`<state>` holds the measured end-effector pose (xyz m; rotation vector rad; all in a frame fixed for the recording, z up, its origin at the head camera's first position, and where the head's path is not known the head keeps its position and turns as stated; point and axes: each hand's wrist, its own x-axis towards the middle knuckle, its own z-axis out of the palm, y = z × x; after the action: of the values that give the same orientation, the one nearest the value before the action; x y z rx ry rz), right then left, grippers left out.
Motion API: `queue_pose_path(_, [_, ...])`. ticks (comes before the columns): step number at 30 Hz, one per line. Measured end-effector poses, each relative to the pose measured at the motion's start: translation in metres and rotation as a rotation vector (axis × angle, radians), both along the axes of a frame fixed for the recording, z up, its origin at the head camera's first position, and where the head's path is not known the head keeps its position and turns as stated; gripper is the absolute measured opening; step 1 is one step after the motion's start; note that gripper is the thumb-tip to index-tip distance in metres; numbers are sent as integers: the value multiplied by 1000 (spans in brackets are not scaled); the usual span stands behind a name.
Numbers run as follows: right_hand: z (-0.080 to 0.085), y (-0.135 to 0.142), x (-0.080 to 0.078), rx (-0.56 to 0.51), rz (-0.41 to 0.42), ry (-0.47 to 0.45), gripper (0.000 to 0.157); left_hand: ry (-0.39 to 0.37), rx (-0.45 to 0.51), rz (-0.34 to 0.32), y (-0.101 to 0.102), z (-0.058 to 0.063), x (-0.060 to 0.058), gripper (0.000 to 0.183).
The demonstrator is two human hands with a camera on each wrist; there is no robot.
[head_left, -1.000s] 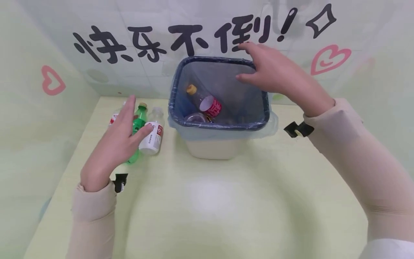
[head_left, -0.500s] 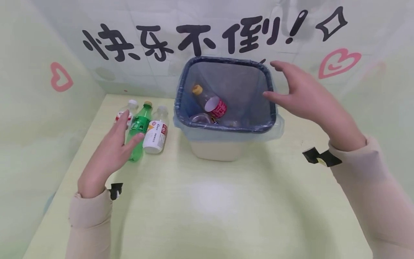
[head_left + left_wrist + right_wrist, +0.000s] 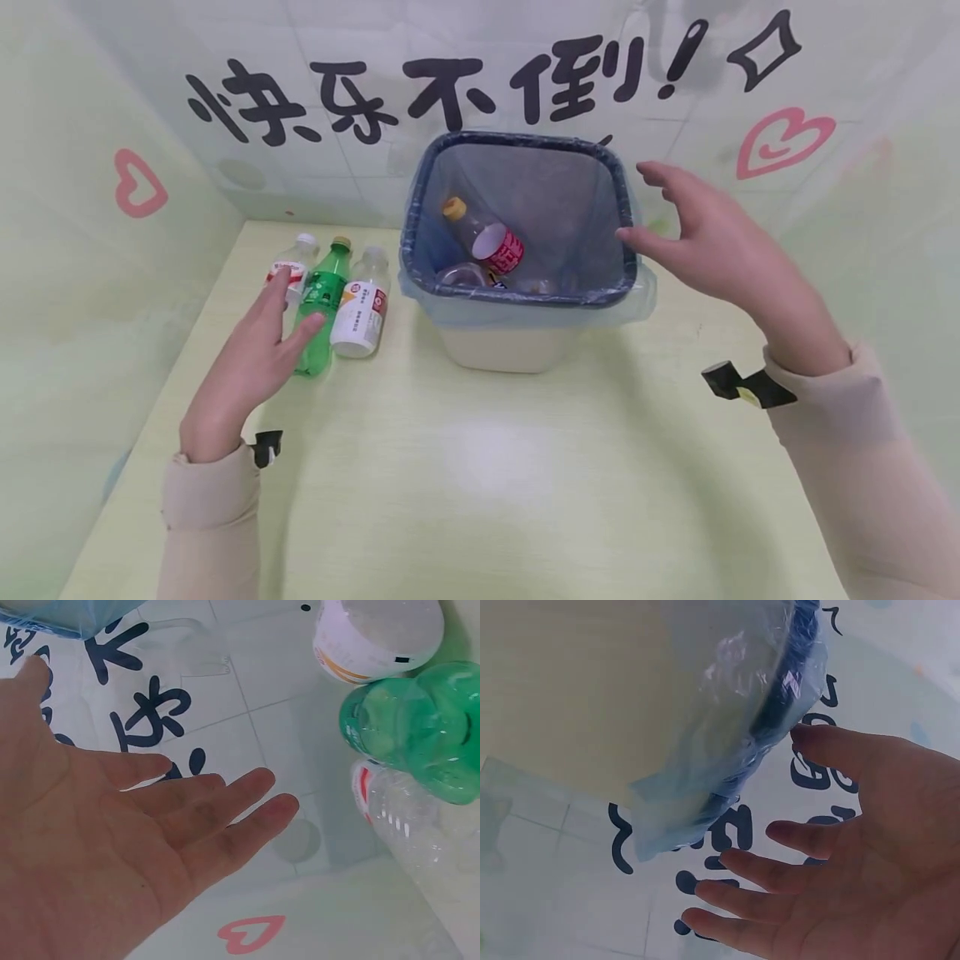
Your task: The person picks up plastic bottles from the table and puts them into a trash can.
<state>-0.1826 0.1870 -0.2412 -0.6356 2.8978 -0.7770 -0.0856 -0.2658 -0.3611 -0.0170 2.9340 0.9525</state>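
My left hand point(image 3: 243, 367) hovers with fingers extended near three bottles lying on the table. These are a clear bottle point(image 3: 302, 250) with a red-and-white label, a green bottle point(image 3: 321, 292) and a white-labelled bottle point(image 3: 363, 312). In the left wrist view, its fingers point(image 3: 247, 810) show apart from the green bottle point(image 3: 420, 727), holding nothing. My right hand point(image 3: 723, 237) is spread beside a trash bin point(image 3: 495, 350) lined with a bluish plastic bag point(image 3: 697, 780). Its thumb tip is right at the bin's dark rim point(image 3: 630, 250). Inside lies a yellow-capped bottle point(image 3: 498, 247) with a pink label.
Another clear, rounded container point(image 3: 461, 275) is at the bottom of the bin. The pale table point(image 3: 480, 483) stretches in front. Behind stands a light backdrop point(image 3: 360, 50) with dark characters and pink hearts, close to the bin and bottles.
My right hand has moved from above the bin's opening to the right, outside its rim. My left hand has drawn back slightly, uncovering more of the bottles. The view has shifted a little.
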Motion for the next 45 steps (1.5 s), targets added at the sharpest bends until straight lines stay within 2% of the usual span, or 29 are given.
queue_pose_path(2, [-4, 1, 3, -24, -19, -21, 76, 5, 10, 3, -3, -4, 2, 81])
queue_pose_path(5, [-11, 2, 7, -79, -53, -57, 78, 53, 15, 8, -7, -10, 3, 80])
queue_pose_path(8, [-21, 5, 12, -149, -81, -88, 77, 95, -30, 55, -13, -17, 4, 81])
queue_pose_path(13, [-37, 8, 19, -259, -101, -123, 73, 61, -81, 151, -24, -33, 11, 83])
queue_pose_path(18, [-44, 7, 23, -311, -108, -149, 70, 36, -83, 164, -32, -42, 15, 82])
queue_pose_path(24, [-46, 1, 24, -319, -104, -168, 68, 0, -92, 158, -39, -41, 9, 82])
queue_pose_path(31, [-50, -5, 27, -339, -97, -187, 65, -24, -94, 111, -52, -47, 1, 83])
queue_pose_path(38, [-58, -6, 26, -408, -79, -228, 60, -152, -134, 92, -59, -58, -6, 84])
queue_pose_path(41, [-61, -8, 25, -473, -77, -255, 59, -161, -159, 101, -62, -64, -8, 82])
queue_pose_path(45, [-66, -8, 25, -539, -76, -267, 58, -122, -195, 136, -71, -73, -16, 73])
